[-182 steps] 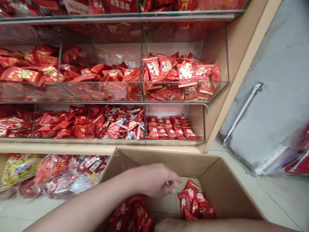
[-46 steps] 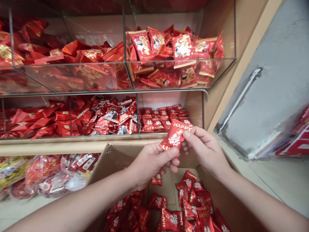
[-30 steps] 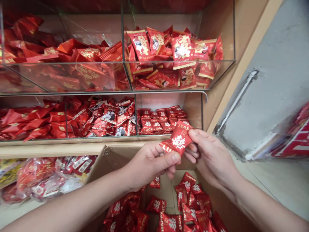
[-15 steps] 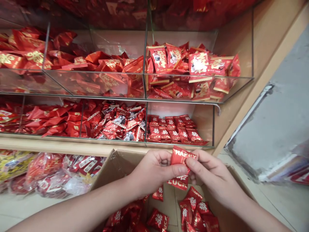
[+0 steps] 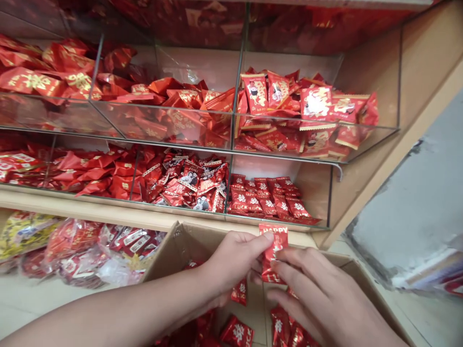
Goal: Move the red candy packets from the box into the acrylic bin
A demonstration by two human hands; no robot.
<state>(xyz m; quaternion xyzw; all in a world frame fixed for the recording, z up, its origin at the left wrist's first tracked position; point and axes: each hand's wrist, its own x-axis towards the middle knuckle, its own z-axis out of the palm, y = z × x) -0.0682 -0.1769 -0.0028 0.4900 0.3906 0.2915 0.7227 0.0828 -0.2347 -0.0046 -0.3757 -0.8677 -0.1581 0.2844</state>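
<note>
Wooden shelves (image 5: 383,168) with clear dividers stand beyond our grip, full of red packets; a grey wall (image 5: 415,193) rises to its right. Our left hand (image 5: 235,255) pinches one red candy packet (image 5: 274,253) by its left edge, thumb on the front. Our right hand (image 5: 318,289) has its fingers spread and bent, fingertips at the packet's lower right side. The packet is upright between our hands, above the open cardboard box (image 5: 202,236), with "HAPPY" at its top. Beneath our grip, more red candies (image 5: 237,331) lie in the box. Just past the grip, small packets (image 5: 267,205) sit in rows in the lower right compartment. Bagged goods (image 5: 75,241) lie to the left of the box.
</note>
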